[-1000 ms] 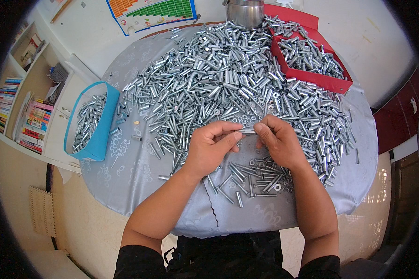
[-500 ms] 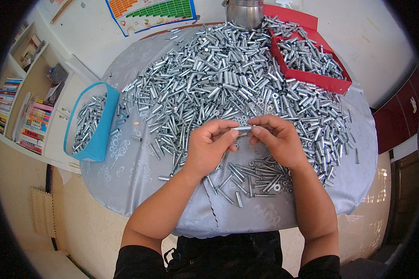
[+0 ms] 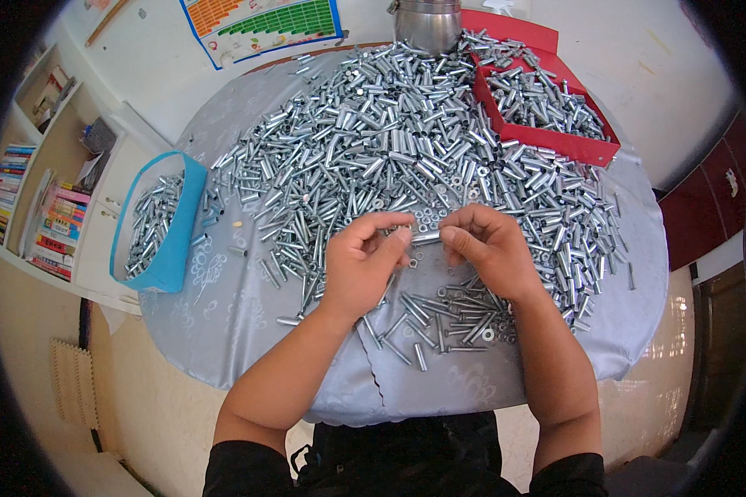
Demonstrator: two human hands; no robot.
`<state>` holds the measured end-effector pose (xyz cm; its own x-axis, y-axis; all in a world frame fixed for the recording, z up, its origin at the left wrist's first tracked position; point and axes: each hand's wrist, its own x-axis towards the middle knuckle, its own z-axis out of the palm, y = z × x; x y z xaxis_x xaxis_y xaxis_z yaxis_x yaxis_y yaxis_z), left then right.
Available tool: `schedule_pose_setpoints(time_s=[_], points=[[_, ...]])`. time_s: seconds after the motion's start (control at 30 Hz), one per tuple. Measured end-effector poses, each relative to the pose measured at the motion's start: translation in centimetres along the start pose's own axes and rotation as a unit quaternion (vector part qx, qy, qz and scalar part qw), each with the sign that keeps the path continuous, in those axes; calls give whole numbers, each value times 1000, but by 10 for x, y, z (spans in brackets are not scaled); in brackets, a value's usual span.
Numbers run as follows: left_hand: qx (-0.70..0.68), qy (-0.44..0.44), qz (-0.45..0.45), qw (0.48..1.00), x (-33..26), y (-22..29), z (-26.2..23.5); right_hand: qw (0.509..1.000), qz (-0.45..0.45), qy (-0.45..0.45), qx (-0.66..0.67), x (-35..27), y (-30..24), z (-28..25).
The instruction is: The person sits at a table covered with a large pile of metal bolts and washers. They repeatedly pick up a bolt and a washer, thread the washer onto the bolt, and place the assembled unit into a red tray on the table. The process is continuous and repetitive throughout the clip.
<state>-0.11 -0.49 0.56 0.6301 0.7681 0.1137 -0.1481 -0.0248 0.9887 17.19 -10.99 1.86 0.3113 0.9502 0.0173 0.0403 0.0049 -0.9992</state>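
A shiny metal sleeve [image 3: 426,238] lies level between my two hands, over the near side of a big heap of metal bolts and sleeves [image 3: 365,132]. My right hand [image 3: 491,248] pinches its right end between thumb and fingers. My left hand [image 3: 363,258] is closed at the left end, thumb against forefinger; the fingertips hide whether a smaller part sits there. Small nuts and washers [image 3: 425,217] lie just beyond the fingers. Nearer me, between my forearms, loose bolts [image 3: 472,319] are spread on the grey tablecloth [image 3: 307,385].
At the left table edge stands a blue box [image 3: 178,240] holding metal pieces. A red box [image 3: 555,142], also filled with them, sits at the far right. Beside it is a steel pot [image 3: 427,29]. A bookshelf [image 3: 37,195] stands left of the table.
My left hand has drawn slightly left, and a little more of the sleeve's middle shows between my hands. The whole view has shifted slightly.
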Motion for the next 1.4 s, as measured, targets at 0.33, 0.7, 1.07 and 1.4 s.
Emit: schedule_pose_setpoints(time_s=[0.33,0.7,1.07,1.4], points=[[-25,95,50,994,4,3,-6,976,-130,93,149,7,-4,-11],[-7,107,72,992,5,3,-7,973,-94,157,137,8,4,-9],[16,145,46,988,7,8,-13,985,-79,142,56,5,6,-5],[444,31,214,869,7,1,-17,980,-81,174,44,6,9,-7]])
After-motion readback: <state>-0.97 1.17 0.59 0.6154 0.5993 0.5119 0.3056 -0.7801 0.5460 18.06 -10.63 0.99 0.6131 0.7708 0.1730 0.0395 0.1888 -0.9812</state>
